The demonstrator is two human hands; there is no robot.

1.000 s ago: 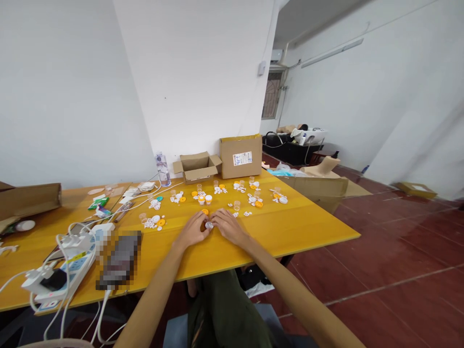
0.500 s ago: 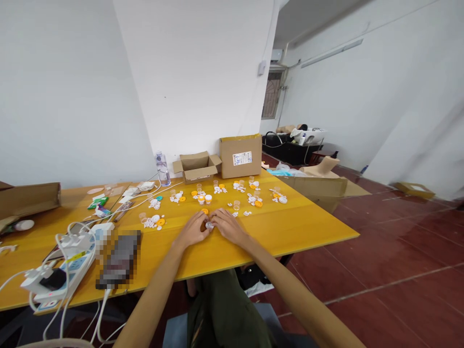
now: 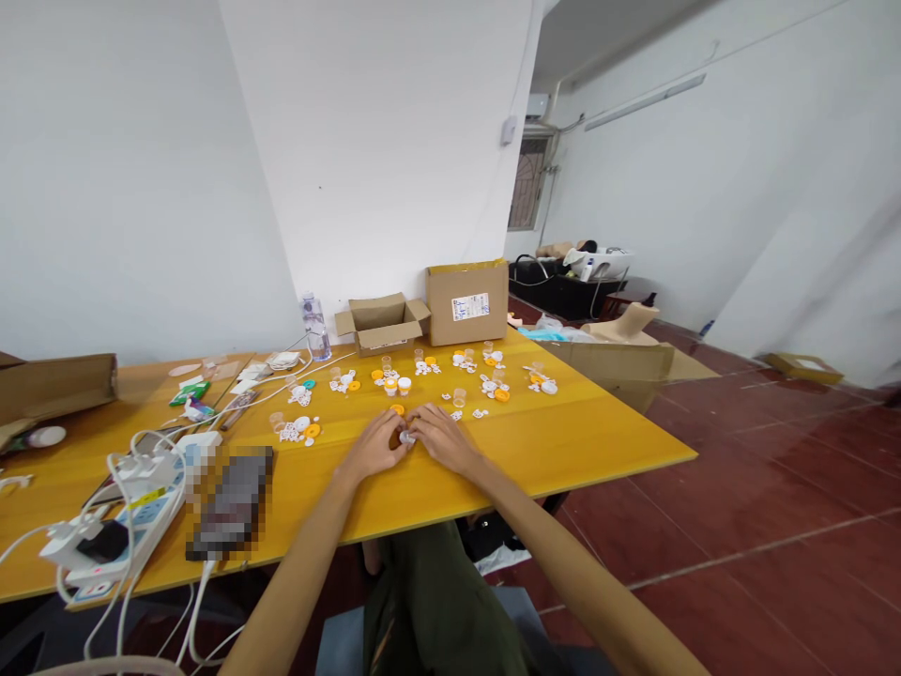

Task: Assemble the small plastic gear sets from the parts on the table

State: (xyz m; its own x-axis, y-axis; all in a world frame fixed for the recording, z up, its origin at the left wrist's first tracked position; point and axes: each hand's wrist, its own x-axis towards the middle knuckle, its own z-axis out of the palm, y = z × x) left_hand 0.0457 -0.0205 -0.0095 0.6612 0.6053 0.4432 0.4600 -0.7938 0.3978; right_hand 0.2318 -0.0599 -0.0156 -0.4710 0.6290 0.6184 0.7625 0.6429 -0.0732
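We see a long yellow table [image 3: 577,441] running left to right, nearly unmoved across the 3 pictures; the view has only drifted a touch. At the far edge stand a closed cardboard box [image 3: 468,302] and, just left of it, an open cardboard box [image 3: 382,322], with a clear water bottle [image 3: 316,329] further left. On the near left lies a white power strip [image 3: 119,535] tangled in white cables [image 3: 151,446], beside a blurred dark device [image 3: 232,502]. Between the boxes and us is a scatter of small white and orange caps and clear cups [image 3: 465,376], in loose groups, well apart from each other.

Our left hand [image 3: 373,449] and right hand [image 3: 445,439] rest on the table in the middle, fingertips meeting. Between them sits the small white round piece [image 3: 406,437], pinched from both sides. Left fingers [image 3: 391,437] are curled in and closed onto the piece; right fingers [image 3: 420,430] likewise closed on it from the right. An orange cap [image 3: 398,410] lies just beyond the left hand, apart from it.

Change over the last second: almost none. Both hands stay in the same spot, same grip, piece still between the fingertips. We judge this as fine fiddling in place, with no lift or carry. Detail of the piece is too small to tell.
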